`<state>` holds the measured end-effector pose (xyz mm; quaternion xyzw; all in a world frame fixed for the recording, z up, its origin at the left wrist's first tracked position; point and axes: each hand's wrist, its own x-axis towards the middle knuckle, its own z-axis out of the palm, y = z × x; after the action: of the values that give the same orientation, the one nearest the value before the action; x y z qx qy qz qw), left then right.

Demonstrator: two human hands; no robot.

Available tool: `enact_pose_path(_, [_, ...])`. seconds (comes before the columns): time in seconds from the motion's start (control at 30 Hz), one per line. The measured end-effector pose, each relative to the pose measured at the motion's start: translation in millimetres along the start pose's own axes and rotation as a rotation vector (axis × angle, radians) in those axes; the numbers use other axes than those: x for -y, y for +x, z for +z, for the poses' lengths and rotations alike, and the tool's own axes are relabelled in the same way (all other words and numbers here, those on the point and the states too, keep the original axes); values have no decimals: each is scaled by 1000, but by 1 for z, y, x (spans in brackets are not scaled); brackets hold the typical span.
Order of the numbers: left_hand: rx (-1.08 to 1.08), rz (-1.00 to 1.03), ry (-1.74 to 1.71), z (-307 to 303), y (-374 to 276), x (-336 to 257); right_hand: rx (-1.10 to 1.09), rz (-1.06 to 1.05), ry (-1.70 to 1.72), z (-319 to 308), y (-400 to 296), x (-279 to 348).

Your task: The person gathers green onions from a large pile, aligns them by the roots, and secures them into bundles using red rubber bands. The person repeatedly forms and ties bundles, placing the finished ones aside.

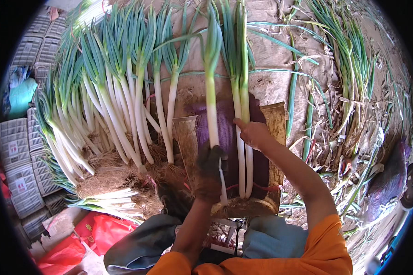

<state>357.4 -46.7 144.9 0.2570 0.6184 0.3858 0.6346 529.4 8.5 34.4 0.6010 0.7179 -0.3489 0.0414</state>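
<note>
My left hand [210, 172], in a dark glove, is closed around the lower white stem of a large leek [211, 110], whose green leaves point away from me. Bare, my right hand [253, 132] lies at two more leeks [241, 161], its index finger extended against the stems; whether it grips them is unclear. Those two lie on purple mesh cloth [261, 165] in a worn, open-topped holder [274, 137] before my knees. A thin red tie [273, 188] crosses near their root ends.
Many leeks with roots [124, 99] lie in a row at the left. Stacked plastic crates [15, 144] and red bags [106, 230] are further left. Untrimmed leeks [351, 62] and loose leaves cover the ground at the right. A teal sack [22, 96] sits by the crates.
</note>
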Motion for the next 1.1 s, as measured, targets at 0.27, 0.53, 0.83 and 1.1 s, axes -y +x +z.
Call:
enact_pose_path(0.27, [17,50,-6,7,-5,-6,-42,-60,3,2,-1,-3])
enact_pose_path(0.53, [79,-12,319,-20,45,150,29,25,-12,3,4,-1])
enact_pose_path(0.83, [226,207,1285,-18,70,112,4,-17,-27,1,-8,4])
enact_pose_path(1.1, [166,-209,619,-23,38,119,-51,-102,-207,16,-6,10])
